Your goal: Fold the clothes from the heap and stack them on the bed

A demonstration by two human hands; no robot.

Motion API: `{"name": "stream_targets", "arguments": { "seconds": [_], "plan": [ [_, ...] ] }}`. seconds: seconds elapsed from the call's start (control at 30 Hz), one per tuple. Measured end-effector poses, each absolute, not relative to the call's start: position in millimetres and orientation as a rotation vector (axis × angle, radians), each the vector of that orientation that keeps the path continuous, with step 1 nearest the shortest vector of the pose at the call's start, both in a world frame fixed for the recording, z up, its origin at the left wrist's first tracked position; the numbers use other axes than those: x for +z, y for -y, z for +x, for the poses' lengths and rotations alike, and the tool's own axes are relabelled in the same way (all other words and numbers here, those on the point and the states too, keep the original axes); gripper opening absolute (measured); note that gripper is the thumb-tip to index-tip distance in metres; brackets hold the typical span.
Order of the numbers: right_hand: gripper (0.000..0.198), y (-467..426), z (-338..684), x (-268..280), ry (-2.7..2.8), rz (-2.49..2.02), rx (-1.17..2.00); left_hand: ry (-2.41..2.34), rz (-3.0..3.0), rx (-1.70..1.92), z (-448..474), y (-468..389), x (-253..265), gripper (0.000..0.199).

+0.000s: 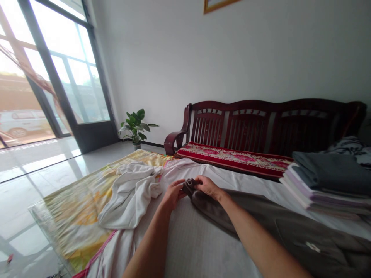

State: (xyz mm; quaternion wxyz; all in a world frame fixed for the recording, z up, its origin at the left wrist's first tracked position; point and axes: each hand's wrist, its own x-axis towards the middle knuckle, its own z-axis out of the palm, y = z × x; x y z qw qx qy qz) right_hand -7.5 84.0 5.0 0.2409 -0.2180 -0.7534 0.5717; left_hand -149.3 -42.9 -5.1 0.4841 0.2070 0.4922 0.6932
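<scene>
Pale wall [156, 69] and cloth-covered table [43, 214], viewed forward and down. At centre, left hand [176, 192] and right hand [209, 186] are close together, both pinching the narrow end of a dark garment [261, 208], where a light cord or trim [189, 181] shows between them. The dark garment lies on a white sheet [185, 243]; its long axis runs from the hands toward the lower right, passing beneath the right forearm [249, 227], so that the right hand is nearer its bulk. Just left of the left hand: a crumpled white cloth [127, 197], partly over a yellow patterned cloth [84, 197]. Far right: a stack of folded fabric [327, 173]. Beyond the table: a wooden bench [255, 105] with a red runner [226, 154]; left rear, a potted plant [136, 125].
</scene>
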Motion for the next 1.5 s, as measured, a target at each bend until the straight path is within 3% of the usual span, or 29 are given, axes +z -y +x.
{"name": "stream_targets", "arguments": {
  "seconds": [0.13, 0.37, 0.7, 0.97, 1.17, 1.43, 1.5],
  "plan": [
    [0.039, -83, -5, 8, 2.054, -0.589, 1.619, -1.157, 0.583, 1.632, -152, 47, 1, 0.034],
    [0.037, -82, -14, 4, 2.009, -0.641, 1.607, -1.163, 0.664, 1.639, -150, 52, 6, 0.054],
    [0.017, -85, -23, 0, 2.005, -0.758, 1.551, -1.41, 0.566, 1.816, -141, 33, -10, 0.045],
    [0.028, -84, -32, 7, 2.159, -0.634, 1.608, -1.58, 0.655, 1.776, -141, 33, -9, 0.045],
    [0.035, -87, -32, 4, 2.137, -0.689, 1.337, -1.875, 0.807, 1.663, -142, 34, -8, 0.04],
    [0.03, -76, 19, 0, 2.193, -0.826, 0.878, -2.367, 1.043, 1.318, -138, 39, -7, 0.032],
    [0.038, -64, 29, -9, 2.335, -0.831, 0.774, -2.438, 1.081, 1.253, -136, 40, -4, 0.034]
  ]
}}
